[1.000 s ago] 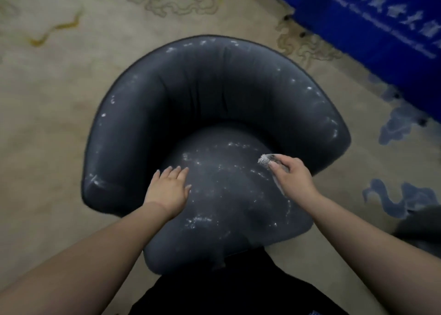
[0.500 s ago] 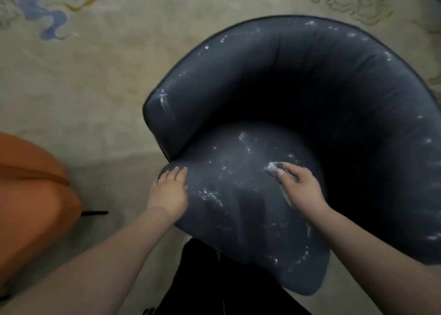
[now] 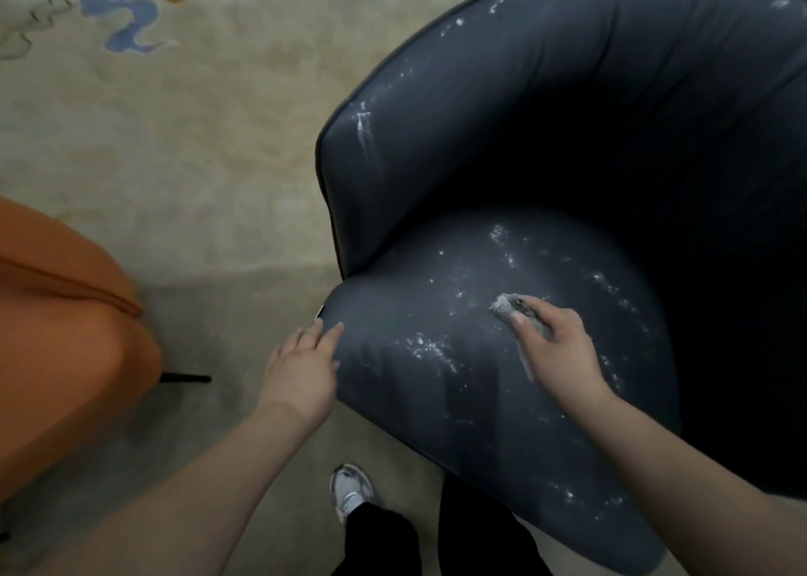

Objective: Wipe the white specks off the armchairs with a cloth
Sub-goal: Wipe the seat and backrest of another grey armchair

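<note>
A dark grey armchair (image 3: 546,147) fills the right of the head view, with white specks (image 3: 430,346) scattered over its seat cushion and along its curved back. My right hand (image 3: 556,348) holds a small grey cloth (image 3: 504,305) pressed onto the seat, fingers curled over it. At the seat's left front corner my left hand (image 3: 303,368) lies with straight fingers, their tips touching the cushion edge.
An orange armchair (image 3: 61,348) stands at the left, one black leg (image 3: 185,377) showing on the beige patterned carpet (image 3: 174,139). My shoe (image 3: 351,490) and dark trouser legs are below, close to the grey seat's front.
The view has swung left, so the grey armchair now sits at the right and the orange one shows. My left hand slid from the seat top to its left edge. My right hand still holds the cloth.
</note>
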{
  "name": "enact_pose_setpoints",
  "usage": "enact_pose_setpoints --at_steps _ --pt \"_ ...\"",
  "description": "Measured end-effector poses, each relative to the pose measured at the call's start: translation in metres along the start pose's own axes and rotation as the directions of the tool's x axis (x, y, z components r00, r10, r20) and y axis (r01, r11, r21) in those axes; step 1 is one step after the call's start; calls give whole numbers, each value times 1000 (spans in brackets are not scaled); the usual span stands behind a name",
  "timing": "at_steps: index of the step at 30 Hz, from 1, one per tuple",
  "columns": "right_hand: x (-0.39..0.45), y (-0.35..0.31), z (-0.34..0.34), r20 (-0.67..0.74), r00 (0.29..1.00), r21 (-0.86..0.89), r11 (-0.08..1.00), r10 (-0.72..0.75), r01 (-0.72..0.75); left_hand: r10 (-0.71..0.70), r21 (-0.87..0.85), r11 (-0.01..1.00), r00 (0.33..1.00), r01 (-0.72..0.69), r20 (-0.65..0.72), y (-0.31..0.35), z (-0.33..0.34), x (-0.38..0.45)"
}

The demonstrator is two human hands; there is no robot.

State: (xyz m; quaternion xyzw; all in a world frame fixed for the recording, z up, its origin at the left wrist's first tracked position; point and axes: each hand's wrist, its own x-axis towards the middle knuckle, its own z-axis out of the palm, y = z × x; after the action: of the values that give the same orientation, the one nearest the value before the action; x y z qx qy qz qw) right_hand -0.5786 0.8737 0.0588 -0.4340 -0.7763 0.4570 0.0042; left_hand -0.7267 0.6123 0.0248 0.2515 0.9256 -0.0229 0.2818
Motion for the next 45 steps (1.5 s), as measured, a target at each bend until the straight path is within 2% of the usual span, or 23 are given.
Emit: enact_pose_setpoints --at_steps 3,6,12,18,22,25,30,33,39,45 --pt "0 5 24 -23 1000 35 999 -16 16 34 -7 999 999 -35 -29 -5 11 5" --pt "4 14 48 11 999 29 998 -53 53 53 -55 997 996 -57 -68 -7 27 16" --pt "31 48 86 33 979 -28 979 -202 203 114 -68 990 985 -124 -128 -9 72 69" --pt "70 75 125 1 936 -108 931 -351 349 269 3 962 952 -272 -148 -6 104 131" --pt "101 83 146 66 899 -209 875 -433 437 371 32 928 917 -370 -144 3 114 160" --pt "123 90 157 125 869 -298 817 -479 493 380 80 925 909 -371 -170 6 116 177" --pt "145 95 159 163 797 -330 730 -581 599 386 65 921 875 -384 -292 1 124 187" --pt "147 94 159 183 784 -327 715 -594 618 391 77 918 852 -390 -347 -2 125 185" --pt "154 91 169 91 788 -295 740 -608 605 405 121 913 839 -389 -363 1 120 187" --pt "131 110 163 226 718 -280 662 -658 695 403 74 911 836 -407 -373 0 130 180"
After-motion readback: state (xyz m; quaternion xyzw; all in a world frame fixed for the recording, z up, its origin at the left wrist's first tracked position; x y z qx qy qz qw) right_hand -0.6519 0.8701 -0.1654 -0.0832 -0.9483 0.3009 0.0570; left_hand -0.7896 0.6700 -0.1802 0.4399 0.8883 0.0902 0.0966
